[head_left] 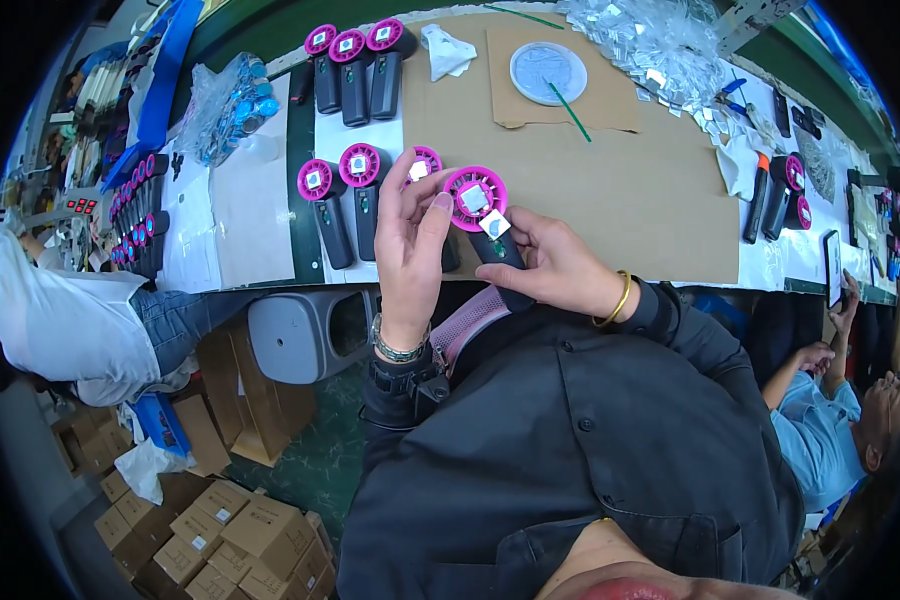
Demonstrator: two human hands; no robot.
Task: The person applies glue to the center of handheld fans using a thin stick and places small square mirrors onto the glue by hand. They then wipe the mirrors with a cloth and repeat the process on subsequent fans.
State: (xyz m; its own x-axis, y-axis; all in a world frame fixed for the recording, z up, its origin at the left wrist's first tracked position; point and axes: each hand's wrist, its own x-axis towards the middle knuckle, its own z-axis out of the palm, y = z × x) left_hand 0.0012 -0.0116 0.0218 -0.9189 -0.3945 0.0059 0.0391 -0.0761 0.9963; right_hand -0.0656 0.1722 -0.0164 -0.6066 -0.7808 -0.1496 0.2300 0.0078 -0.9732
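Over the near table edge I hold a handheld fan with a round pink head [475, 199] and a dark handle [500, 247]. My right hand [560, 262] is closed round the handle, its thumb lying along the front. My left hand [410, 235] steadies the left rim of the head with its thumb, the longer fingers reaching up behind. A silvery square covers the hub. A white square piece [495, 224] with a grey spot lies over the neck by my right fingertips; whether it is stuck there I cannot tell. Another pink-headed fan [423, 162] is partly hidden behind my left hand.
Several similar fans [348, 47] lie left on the table. Brown cardboard [650, 210] covers the middle, with a round white lid [548, 73] and green strips [570, 112]. Clear plastic pieces [660, 50] heap at the back right, beside pliers [732, 95]. Co-workers sit at both sides.
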